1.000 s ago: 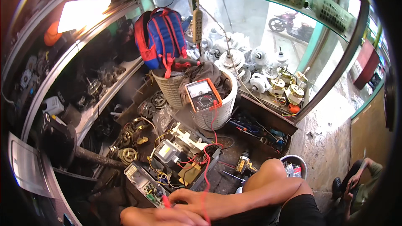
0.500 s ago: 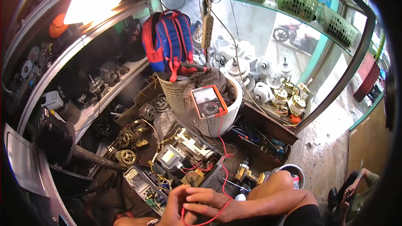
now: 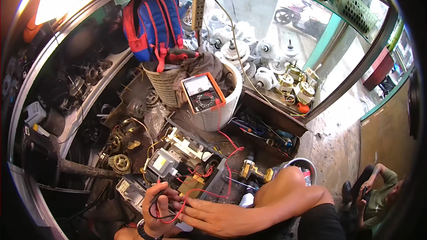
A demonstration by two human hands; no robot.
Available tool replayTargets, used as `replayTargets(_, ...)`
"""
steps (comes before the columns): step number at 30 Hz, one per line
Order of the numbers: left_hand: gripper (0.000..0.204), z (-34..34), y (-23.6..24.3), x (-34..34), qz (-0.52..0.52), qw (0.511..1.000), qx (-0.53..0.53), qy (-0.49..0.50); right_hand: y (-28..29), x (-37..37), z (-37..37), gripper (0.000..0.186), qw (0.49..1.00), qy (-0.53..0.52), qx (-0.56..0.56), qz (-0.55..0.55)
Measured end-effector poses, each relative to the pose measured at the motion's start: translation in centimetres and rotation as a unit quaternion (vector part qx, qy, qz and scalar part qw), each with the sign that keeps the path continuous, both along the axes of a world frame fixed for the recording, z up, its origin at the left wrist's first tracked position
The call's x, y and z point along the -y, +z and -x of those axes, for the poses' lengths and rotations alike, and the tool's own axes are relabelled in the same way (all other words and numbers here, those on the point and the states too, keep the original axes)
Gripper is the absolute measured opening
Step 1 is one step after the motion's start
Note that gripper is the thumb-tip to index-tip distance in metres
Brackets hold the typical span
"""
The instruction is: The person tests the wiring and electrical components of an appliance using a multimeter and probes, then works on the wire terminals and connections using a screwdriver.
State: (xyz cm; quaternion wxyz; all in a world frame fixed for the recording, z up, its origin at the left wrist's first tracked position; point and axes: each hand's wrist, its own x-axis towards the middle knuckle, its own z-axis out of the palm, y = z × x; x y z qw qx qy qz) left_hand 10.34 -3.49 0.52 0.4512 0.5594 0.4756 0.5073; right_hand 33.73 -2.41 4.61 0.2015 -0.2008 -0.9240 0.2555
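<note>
My left hand point(image 3: 156, 209) has its fingers curled shut around a thin probe point(image 3: 156, 192) and a loop of red lead point(image 3: 209, 182). My right hand point(image 3: 213, 217) lies flat just beside it, fingers together and stretched out, their tips touching the lead near my left fingers. Just past my fingertips sits a square metal part point(image 3: 161, 163) among loose wires. Right of my fingers, near my knee, lies a yellow drill point(image 3: 251, 171). The lead runs up and away from my fingers to an orange meter point(image 3: 203, 92), propped against a white basket point(image 3: 222, 106). Beyond that hangs a blue and red backpack point(image 3: 151, 24).
</note>
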Motion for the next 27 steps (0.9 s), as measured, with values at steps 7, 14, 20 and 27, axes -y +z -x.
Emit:
replayTargets(7,0.029,0.7,0.5,2.0,-0.066,0.993,-0.046,-0.091,0.8,-4.8,-9.3,0.049,0.886,0.293,-0.049,0.356)
replayTargets(14,0.024,-1.9,3.1,1.9,-0.242,0.922,-0.184,-0.241,2.0,-1.8,-4.5,0.037,0.993,-0.025,-0.114,-0.014)
replayTargets(20,0.053,-1.8,2.2,1.3,-0.277,0.893,-0.215,-0.283,-0.3,-0.1,-3.5,0.033,0.957,-0.080,-0.131,0.248)
replayTargets(27,0.036,-1.3,3.2,2.4,-0.209,0.957,-0.154,-0.129,1.8,-3.3,-7.2,0.028,0.936,-0.199,-0.174,-0.231)
